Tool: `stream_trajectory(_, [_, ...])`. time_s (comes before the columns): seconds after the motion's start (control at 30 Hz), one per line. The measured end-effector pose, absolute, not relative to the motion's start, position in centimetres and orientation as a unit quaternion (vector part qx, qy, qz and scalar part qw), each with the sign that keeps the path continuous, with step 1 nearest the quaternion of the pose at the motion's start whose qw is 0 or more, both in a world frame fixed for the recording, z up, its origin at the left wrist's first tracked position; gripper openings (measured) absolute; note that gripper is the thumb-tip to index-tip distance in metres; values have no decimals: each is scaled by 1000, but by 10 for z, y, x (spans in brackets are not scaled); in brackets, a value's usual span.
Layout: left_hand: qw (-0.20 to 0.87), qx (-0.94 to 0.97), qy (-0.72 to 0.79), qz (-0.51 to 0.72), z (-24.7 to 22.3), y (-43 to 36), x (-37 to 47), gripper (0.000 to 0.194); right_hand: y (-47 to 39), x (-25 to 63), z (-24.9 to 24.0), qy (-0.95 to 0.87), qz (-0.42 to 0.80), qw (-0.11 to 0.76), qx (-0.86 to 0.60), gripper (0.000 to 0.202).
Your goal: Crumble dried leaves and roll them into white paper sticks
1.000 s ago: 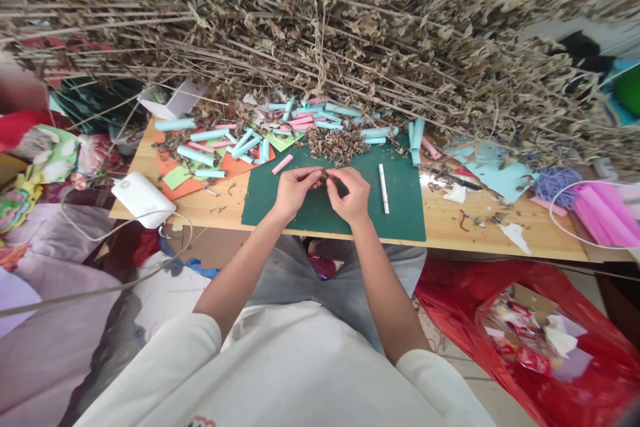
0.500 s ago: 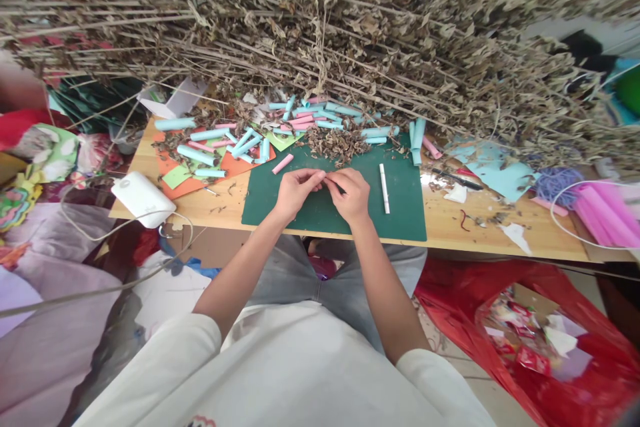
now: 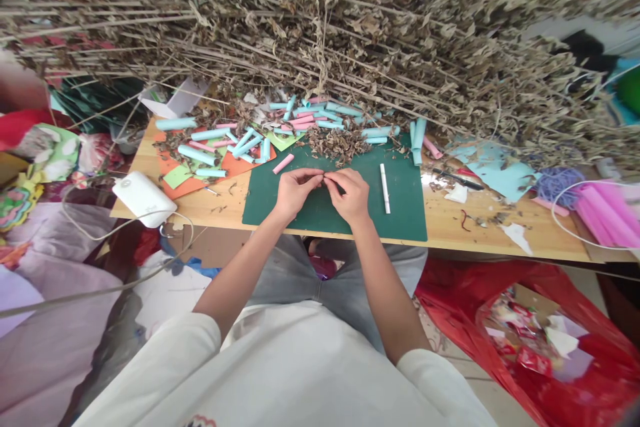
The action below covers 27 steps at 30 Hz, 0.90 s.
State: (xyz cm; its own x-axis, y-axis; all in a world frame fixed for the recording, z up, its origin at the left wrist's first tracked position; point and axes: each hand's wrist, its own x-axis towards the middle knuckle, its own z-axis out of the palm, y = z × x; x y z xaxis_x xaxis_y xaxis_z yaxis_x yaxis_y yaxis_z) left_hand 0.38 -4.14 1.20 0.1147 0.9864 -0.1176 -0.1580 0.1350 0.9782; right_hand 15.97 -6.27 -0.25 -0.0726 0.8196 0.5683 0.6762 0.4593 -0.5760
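Near edge: white shirt (image 3: 300, 360) and grey jeans (image 3: 285, 267) in view, red bag (image 3: 460, 293) holding wrappers and scraps below the table (image 3: 450, 233), right side.

Left hand (image 3: 293, 195) and right hand (image 3: 351, 195) are over the green mat (image 3: 335, 217), fingertips meeting. I have the fingers of both closed in a pinch, small dark bit (image 3: 324, 176) between them, too small to identify.

On the mat: white roll (image 3: 385, 188) right of my right hand, lying roughly front to back. Short pink roll (image 3: 283, 163) just beyond my left hand, lying at a slant.

Left part of table: white power bank (image 3: 144, 199) with cable. Right part: torn white scraps (image 3: 517, 237), crumbs, dark pen-like item (image 3: 457, 179), light-blue sheet (image 3: 500, 170), purple strands (image 3: 557, 187), bright pink bundle (image 3: 605, 213).

Beyond the hands: dry leaf pile (image 3: 337, 145) at the mat's far side. Blue rolls (image 3: 197, 155) and pink rolls (image 3: 301, 121) scattered left and behind it, some on orange paper (image 3: 235, 165).

Farthest: big heap of dried leafy stems (image 3: 320, 20) across the full width.
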Motion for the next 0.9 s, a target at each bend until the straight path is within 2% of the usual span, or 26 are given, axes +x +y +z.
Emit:
stream_trajectory(0.63, [424,527,496,545,1,-53,27,17,-61,151,3,-727,24,391,-563,13])
stream_trajectory(0.77, [401,550,487,546,3,-54,26,15,-61,153,2,-722,28,398,-565,11])
stream_trajectory(0.9, [356,586,481,546,5,-55,23,13,-58,160,0,-680,35,441,-585,12])
